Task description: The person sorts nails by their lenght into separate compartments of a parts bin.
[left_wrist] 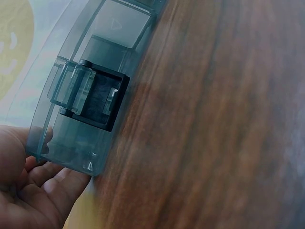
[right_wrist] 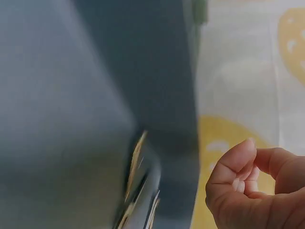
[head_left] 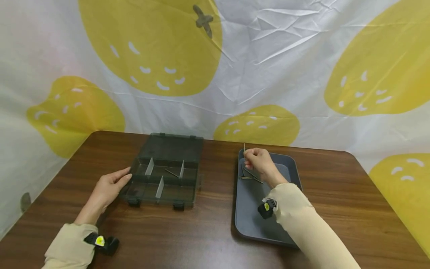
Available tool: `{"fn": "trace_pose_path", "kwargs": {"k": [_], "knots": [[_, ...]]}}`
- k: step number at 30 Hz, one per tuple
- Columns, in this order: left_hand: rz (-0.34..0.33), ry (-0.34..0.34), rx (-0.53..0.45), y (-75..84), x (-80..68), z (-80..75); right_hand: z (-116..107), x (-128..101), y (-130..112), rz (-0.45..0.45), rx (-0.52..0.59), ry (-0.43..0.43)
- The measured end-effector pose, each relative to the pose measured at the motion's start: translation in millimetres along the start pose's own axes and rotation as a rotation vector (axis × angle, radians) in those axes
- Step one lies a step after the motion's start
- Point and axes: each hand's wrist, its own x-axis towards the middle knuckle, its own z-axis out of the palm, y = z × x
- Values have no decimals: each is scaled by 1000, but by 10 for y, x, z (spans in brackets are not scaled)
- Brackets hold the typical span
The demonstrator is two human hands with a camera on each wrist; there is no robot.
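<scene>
A dark see-through organiser box (head_left: 164,175) lies open on the wooden table, with dividers and one thin rod (head_left: 172,173) in a back compartment. My left hand (head_left: 112,185) rests against its left front corner with straight fingers. In the left wrist view the fingers (left_wrist: 52,183) touch the box corner (left_wrist: 90,164) by a latch (left_wrist: 93,95). My right hand (head_left: 256,160) hovers over the far left of a grey tray (head_left: 292,164) and pinches a thin rod (head_left: 244,146) that points upward. Several more rods (head_left: 250,176) lie in the tray below it. The right wrist view shows curled fingers (right_wrist: 248,186) and blurred rods (right_wrist: 136,191).
The brown wooden table (head_left: 208,231) ends against a white cloth backdrop with yellow fruit prints (head_left: 235,74). The box lid (head_left: 171,147) lies flat behind the box. Bare wood shows between box and tray and along the front edge.
</scene>
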Motion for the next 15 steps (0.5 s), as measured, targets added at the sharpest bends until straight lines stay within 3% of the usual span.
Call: {"fn": "trace_pose_path", "kwargs": {"k": [11,15], "knots": [[0,-2,3,-9,-6,8,674,-5,-262,-6,218,-86],[-2,11,9,-11,-10,13,893,-16,-302,-20,242,-121]]}}
